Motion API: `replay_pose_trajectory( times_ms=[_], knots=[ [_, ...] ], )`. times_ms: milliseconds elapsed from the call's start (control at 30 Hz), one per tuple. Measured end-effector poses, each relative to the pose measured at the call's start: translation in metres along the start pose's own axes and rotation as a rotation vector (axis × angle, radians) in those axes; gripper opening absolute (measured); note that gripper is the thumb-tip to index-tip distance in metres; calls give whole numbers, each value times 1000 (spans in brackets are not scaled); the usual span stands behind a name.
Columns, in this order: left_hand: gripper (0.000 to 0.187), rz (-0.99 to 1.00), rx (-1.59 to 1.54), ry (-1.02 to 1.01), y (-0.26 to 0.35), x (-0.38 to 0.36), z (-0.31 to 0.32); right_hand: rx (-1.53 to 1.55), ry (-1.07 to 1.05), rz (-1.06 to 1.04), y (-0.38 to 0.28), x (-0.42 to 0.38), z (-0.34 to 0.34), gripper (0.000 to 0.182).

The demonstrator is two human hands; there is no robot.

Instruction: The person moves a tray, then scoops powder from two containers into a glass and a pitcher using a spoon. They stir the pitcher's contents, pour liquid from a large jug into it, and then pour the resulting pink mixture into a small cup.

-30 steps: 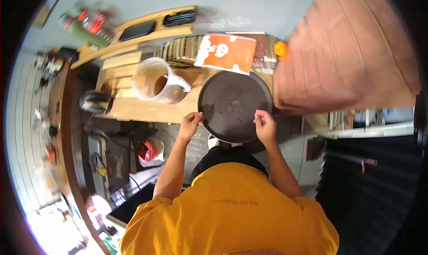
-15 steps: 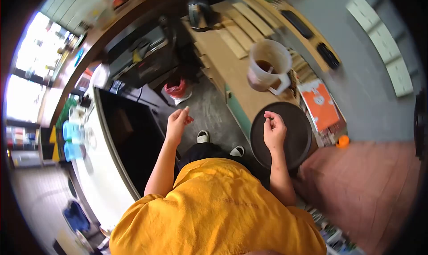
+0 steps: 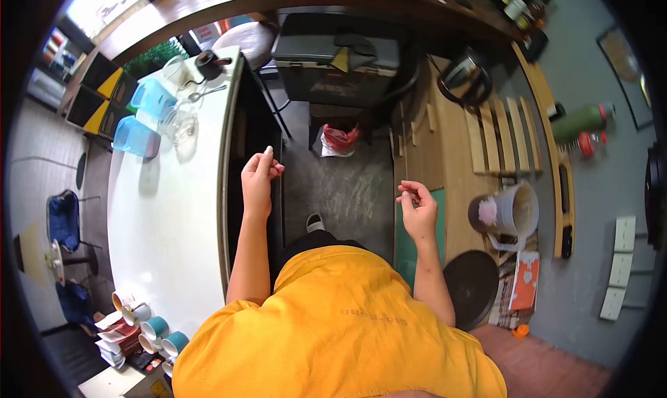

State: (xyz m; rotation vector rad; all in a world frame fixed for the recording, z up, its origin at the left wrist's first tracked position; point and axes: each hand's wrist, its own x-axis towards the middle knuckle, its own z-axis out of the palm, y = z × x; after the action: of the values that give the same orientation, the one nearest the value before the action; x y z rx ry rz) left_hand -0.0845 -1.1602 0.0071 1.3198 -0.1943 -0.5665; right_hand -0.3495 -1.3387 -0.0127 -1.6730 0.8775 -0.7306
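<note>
My left hand (image 3: 258, 184) hangs in the air over the floor, near the edge of the white counter (image 3: 174, 238). Its fingers are loosely curled, the thumb stands apart, and it holds nothing. On the other side, my right hand (image 3: 419, 214) is raised in front of the wooden counter (image 3: 455, 221), fingers half bent with a gap to the thumb, also without anything in it. Nearest to that hand are a large plastic pitcher (image 3: 517, 209) with dark liquid inside and a dark round tray (image 3: 472, 287).
Blue plastic containers (image 3: 153, 99), a clear glass dish (image 3: 179, 125) and a spoon (image 3: 206, 93) stand on the left. Cups (image 3: 155, 327) cluster at its near end. A kettle (image 3: 464, 79) and slatted wood (image 3: 504, 135) occupy the right counter. Ahead are a grey case (image 3: 337, 78) and a bag (image 3: 339, 139).
My view has turned left, bringing the white counter and grey case into fuller view. The pitcher and round tray now appear farther right and lower. Both hands stay raised and empty.
</note>
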Motion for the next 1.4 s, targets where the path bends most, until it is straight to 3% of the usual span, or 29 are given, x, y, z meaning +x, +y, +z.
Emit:
replay_pose_trajectory(
  times_ms=[300,633,867,1033,1267,1400],
  knots=[
    [26,80,-216,278,39,65,-103,-44,-247,-148,-48,86,145,16],
    [22,25,-226,469,39,62,-147,-23,-604,-170,-53,160,260,15],
    [17,39,-107,540,54,94,-133,202,-754,-139,-78,245,332,13],
    [20,36,-108,640,57,137,-109,183,-914,-179,-98,323,379,13],
    [49,-81,-138,733,75,194,-77,176,-1092,-191,-106,393,428,14],
    [56,-64,-201,792,74,212,-77,178,-1170,-162,-105,399,443,15]
  ],
)
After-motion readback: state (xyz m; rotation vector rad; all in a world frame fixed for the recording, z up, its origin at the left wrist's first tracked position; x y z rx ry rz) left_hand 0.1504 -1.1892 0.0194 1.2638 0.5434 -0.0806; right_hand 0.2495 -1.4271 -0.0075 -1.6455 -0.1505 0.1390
